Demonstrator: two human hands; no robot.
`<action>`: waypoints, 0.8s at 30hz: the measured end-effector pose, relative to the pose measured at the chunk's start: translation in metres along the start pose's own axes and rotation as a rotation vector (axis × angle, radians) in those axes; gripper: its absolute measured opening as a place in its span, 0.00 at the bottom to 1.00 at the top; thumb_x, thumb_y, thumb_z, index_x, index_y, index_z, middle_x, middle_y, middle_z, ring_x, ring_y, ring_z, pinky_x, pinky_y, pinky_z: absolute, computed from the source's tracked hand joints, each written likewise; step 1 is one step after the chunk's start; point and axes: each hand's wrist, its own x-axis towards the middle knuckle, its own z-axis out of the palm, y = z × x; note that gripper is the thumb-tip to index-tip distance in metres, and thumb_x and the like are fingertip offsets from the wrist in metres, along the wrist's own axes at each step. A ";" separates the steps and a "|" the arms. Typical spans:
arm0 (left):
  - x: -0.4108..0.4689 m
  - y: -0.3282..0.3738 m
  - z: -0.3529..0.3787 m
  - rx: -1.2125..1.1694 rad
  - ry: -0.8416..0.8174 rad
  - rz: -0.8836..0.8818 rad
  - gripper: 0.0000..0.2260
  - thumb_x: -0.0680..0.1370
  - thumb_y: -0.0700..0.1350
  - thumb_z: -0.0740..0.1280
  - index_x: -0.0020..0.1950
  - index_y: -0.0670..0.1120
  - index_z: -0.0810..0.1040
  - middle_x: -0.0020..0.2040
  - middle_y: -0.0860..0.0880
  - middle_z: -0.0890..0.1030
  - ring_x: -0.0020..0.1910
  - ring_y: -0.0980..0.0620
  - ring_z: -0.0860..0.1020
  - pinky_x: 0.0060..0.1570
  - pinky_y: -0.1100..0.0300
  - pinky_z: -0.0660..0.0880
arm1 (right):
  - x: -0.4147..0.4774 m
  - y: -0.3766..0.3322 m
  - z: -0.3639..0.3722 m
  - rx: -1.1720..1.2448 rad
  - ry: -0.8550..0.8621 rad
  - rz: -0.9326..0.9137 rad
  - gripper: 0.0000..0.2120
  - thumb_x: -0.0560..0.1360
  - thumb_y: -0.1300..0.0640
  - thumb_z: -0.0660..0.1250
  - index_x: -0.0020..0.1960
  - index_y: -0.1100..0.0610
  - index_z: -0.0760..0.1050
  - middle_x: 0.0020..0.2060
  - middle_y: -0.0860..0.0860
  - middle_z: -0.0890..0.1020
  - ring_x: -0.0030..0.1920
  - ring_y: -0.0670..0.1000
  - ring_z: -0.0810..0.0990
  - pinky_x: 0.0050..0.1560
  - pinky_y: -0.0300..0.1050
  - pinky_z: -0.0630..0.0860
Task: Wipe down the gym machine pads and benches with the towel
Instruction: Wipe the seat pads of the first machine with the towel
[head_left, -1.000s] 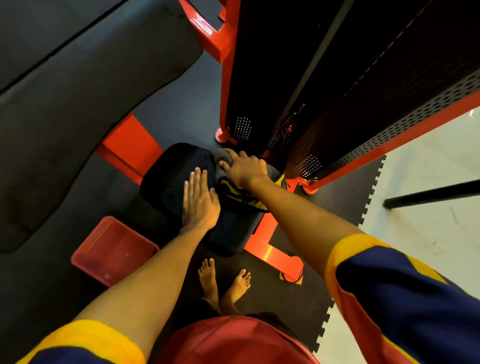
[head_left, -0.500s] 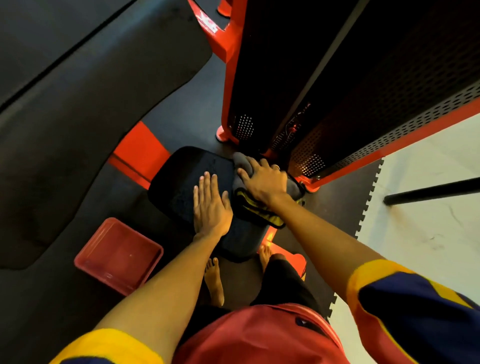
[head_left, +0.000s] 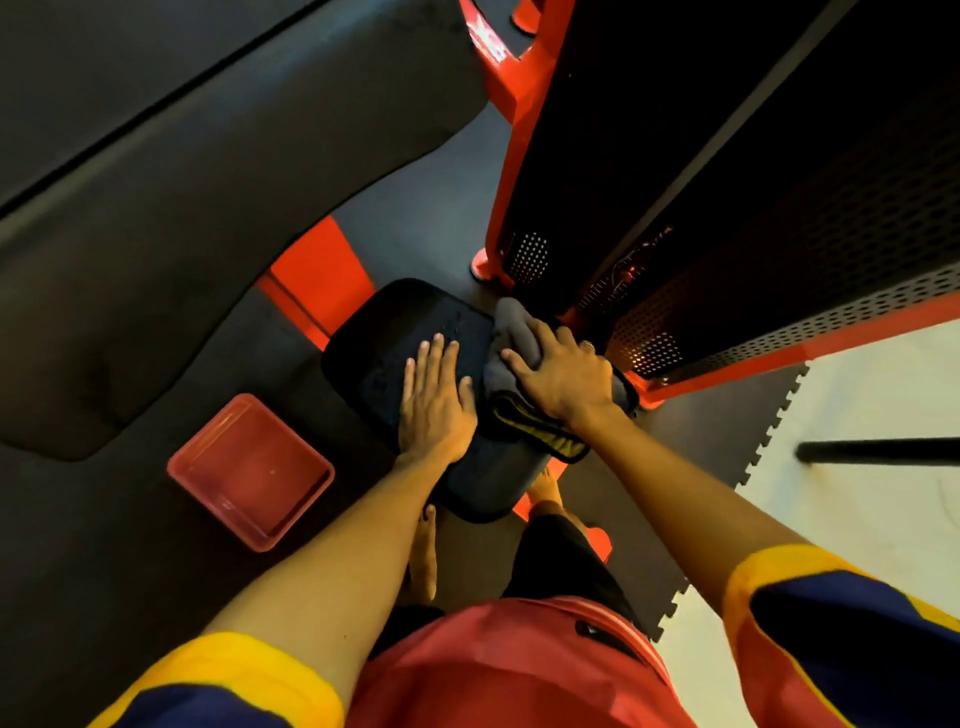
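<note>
A black seat pad (head_left: 395, 332) sits low on a red frame in front of me. My left hand (head_left: 434, 400) lies flat on the middle of it, fingers straight and together. My right hand (head_left: 563, 374) grips a bunched grey towel (head_left: 511, 322) with a yellow and black edge. It presses the towel onto the pad's far right side, close to the machine's base. Grey cloth bulges between thumb and forefinger, and the hand hides the rest of the towel.
A long dark back pad (head_left: 208, 208) slopes across the left. A red plastic tray (head_left: 249, 467) stands on the rubber floor left of the seat. The black perforated weight-stack cover (head_left: 727, 208) with red posts rises at right. A black bar (head_left: 878, 451) lies over pale floor.
My right hand has shifted the towel slightly along the pad's right side. My left hand stays flat on the pad. My right leg has stepped forward beside the seat.
</note>
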 end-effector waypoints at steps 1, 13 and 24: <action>0.000 0.001 0.000 0.002 0.008 -0.007 0.28 0.82 0.52 0.50 0.82 0.44 0.60 0.83 0.44 0.57 0.83 0.48 0.52 0.81 0.48 0.47 | 0.000 0.001 0.001 -0.008 -0.004 0.011 0.34 0.79 0.27 0.49 0.80 0.41 0.59 0.70 0.55 0.74 0.66 0.67 0.75 0.63 0.61 0.72; -0.004 0.003 -0.009 0.011 0.052 -0.314 0.27 0.85 0.46 0.57 0.83 0.42 0.54 0.84 0.44 0.52 0.83 0.47 0.47 0.81 0.49 0.41 | 0.032 -0.036 0.002 -0.176 -0.157 -0.542 0.28 0.85 0.41 0.55 0.83 0.36 0.50 0.84 0.48 0.47 0.83 0.62 0.47 0.79 0.64 0.46; 0.004 0.009 -0.012 -0.002 0.063 -0.496 0.32 0.81 0.44 0.61 0.83 0.44 0.53 0.84 0.47 0.51 0.83 0.51 0.46 0.80 0.52 0.40 | 0.092 -0.092 0.010 -0.001 -0.279 -0.369 0.31 0.85 0.38 0.53 0.84 0.41 0.48 0.83 0.54 0.53 0.80 0.68 0.55 0.76 0.68 0.55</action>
